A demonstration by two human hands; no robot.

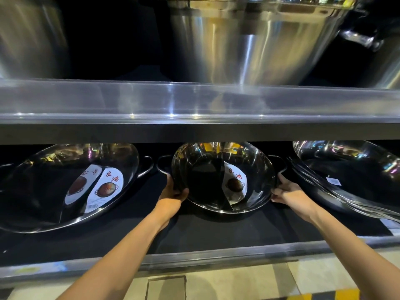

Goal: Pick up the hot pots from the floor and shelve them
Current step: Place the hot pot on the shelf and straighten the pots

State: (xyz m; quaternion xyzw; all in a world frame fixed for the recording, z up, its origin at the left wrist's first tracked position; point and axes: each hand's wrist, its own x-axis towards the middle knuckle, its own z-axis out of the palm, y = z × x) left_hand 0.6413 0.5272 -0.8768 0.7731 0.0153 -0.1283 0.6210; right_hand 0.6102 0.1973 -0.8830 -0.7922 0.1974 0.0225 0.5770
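While both hands (173, 189) clasp pot (223, 178) rim

Silver hot pot (216, 167), red-lettered white label (236, 180), black shelf liner (194, 230).

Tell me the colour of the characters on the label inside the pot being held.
Red, on a white label, seen in the head view.

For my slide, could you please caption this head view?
Both hands, left and right, set a divided hot pot on the lower shelf.
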